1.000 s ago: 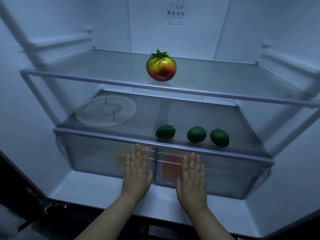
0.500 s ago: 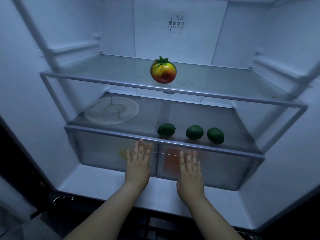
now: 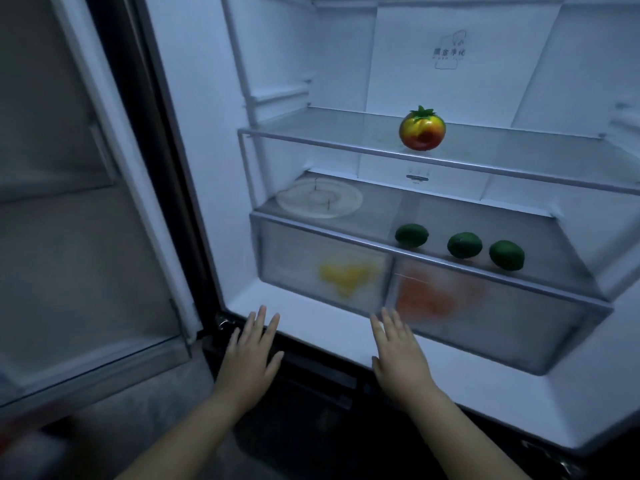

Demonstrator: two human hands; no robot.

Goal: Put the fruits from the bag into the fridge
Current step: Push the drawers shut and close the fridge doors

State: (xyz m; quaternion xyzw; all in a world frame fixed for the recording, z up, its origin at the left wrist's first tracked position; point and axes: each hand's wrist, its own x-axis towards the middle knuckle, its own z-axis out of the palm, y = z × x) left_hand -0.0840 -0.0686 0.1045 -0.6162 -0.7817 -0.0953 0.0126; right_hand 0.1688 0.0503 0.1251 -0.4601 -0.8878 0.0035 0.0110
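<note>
Left hand [image 3: 251, 355] and right hand [image 3: 398, 355] hover flat, fingers straight, holding nothing. One tomato [image 3: 422, 129] up top, three limes [image 3: 464, 244] below, two drawers [image 3: 294, 265] underneath.

Behind the frosted left drawer [image 3: 294, 268] I make out only a yellow smear [image 3: 346, 275]; behind the right drawer [image 3: 526, 320], an orange-red smear [image 3: 436, 296]. The label [image 3: 449, 51] at 12 o'clock is too blurred to read. The upper shelf [image 3: 519, 142] runs off at 3 o'clock.
</note>
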